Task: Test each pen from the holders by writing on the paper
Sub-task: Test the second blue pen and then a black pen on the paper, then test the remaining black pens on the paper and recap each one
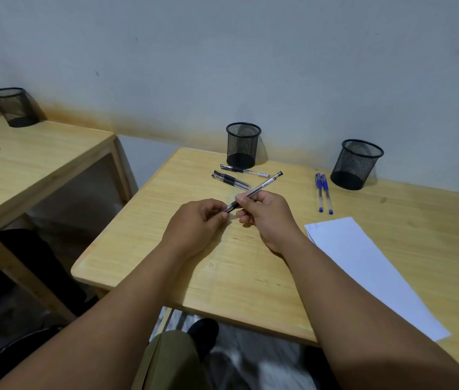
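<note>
1. I log the tabletop (222, 277) first: light wood, its far edge against the wall. Two black mesh holders stand along that far edge, the left holder (243, 144) near the middle and the right holder (356, 164) toward the far right corner. Both look empty from here.
2. The paper (369, 268) lies along the right edge, running toward the near right corner, with a small scribble at its far corner. It sits to the right of both hands, nearer the right hand.
3. Three black pens (236, 178) lie just in front of the left holder; two blue pens (323, 194) lie side by side beside the right holder.
4. The right hand (264, 218) grasps the held pen (256, 190) by its barrel, mid-table. The long axis runs from the far right, tail up, down to the near left.
5. The left hand (197, 223) pinches the pen's near-left end, where I judge the cap or tip sits; I cannot tell which.
6. Judgement: uncapping or capping comes next. If writing follows, the right hand must swing right to the paper.
</note>
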